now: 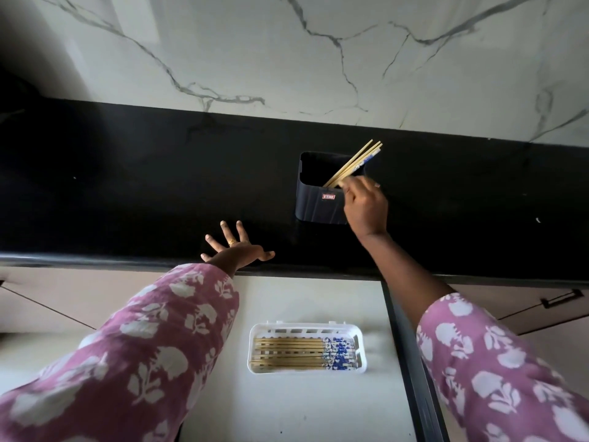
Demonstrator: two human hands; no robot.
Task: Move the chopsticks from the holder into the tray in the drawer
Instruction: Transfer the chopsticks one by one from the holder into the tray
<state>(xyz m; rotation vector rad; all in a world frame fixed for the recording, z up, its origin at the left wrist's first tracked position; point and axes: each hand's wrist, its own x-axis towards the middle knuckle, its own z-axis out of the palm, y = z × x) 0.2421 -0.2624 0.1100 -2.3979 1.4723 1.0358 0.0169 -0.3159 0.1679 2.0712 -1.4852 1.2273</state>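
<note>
A dark ribbed holder (318, 199) with a red label stands on the black counter. A few bamboo chopsticks (355, 162) with blue-patterned tops lean out of it toward the right. My right hand (366, 208) is at the holder's right rim, its fingertips pinching the chopsticks low down. My left hand (234, 247) rests flat on the counter's front edge with fingers spread. Below, in the open drawer, a white slotted tray (266, 333) holds several chopsticks (302, 354) lying side by side, patterned ends to the right.
The black counter (127, 186) runs across the view under a white marble wall (287, 52). The drawer's pale floor (302, 409) surrounds the tray; its dark side rail (411, 362) is at the right. A cabinet handle (562, 298) shows at far right.
</note>
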